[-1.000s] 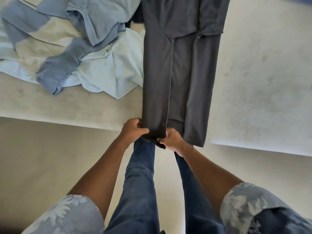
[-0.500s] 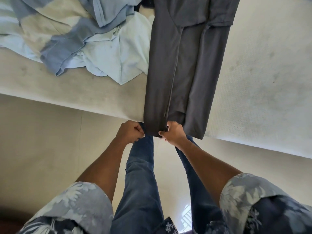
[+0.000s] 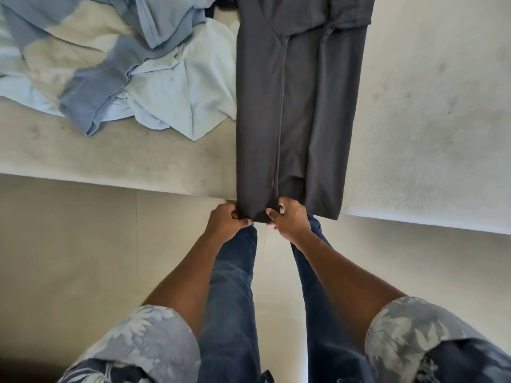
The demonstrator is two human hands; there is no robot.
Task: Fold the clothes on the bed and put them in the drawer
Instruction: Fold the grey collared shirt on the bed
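Both hands, left hand [image 3: 225, 221] and right hand [image 3: 290, 219], pinch the dark grey cloth trousers' [image 3: 296, 106] hem at the white bed's [image 3: 414, 134] near edge; uneven pulling could skew the legs.

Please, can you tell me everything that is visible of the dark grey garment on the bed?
The dark grey garment, of smooth thin-looking fabric, lies flat on the pale bed, folded lengthwise into a long strip with overlapping layers. Its far end leaves the picture; its near end reaches past the bed's edge, where the left hand and the right hand each pinch a hem corner. Crumpled light blue clothes touch its left side.
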